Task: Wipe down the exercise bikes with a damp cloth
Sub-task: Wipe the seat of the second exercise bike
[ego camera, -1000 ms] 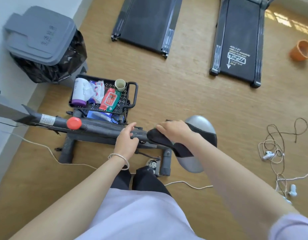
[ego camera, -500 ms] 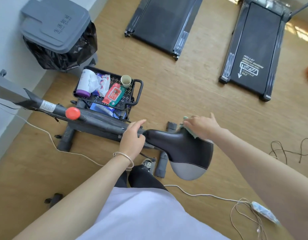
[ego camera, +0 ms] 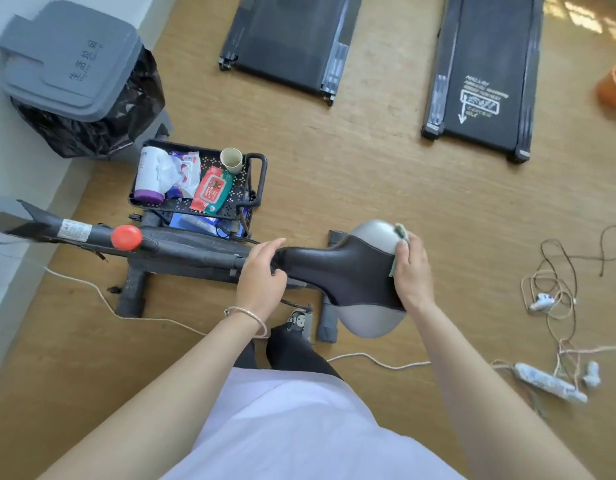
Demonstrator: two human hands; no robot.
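Observation:
The exercise bike's black and grey saddle (ego camera: 344,268) lies across the middle of the view, joined to a dark frame bar (ego camera: 195,252) with a red knob (ego camera: 126,237). My right hand (ego camera: 412,271) presses a greenish cloth (ego camera: 400,237) flat on the saddle's wide rear end, most of the cloth hidden under the palm. My left hand (ego camera: 263,275) rests on the frame where it meets the saddle's narrow nose, fingers curled over it.
A black cart tray (ego camera: 254,181) with a wipes pack, a cup and a bottle stands behind the bike. A grey bin (ego camera: 71,57) sits at the wall, far left. Two treadmills (ego camera: 483,74) lie ahead. Cables (ego camera: 559,296) and a power strip sprawl on the floor, right.
My right hand has slid with the cloth from the saddle's nose, over its far side, to its wide rear end. My left hand has stayed on the frame.

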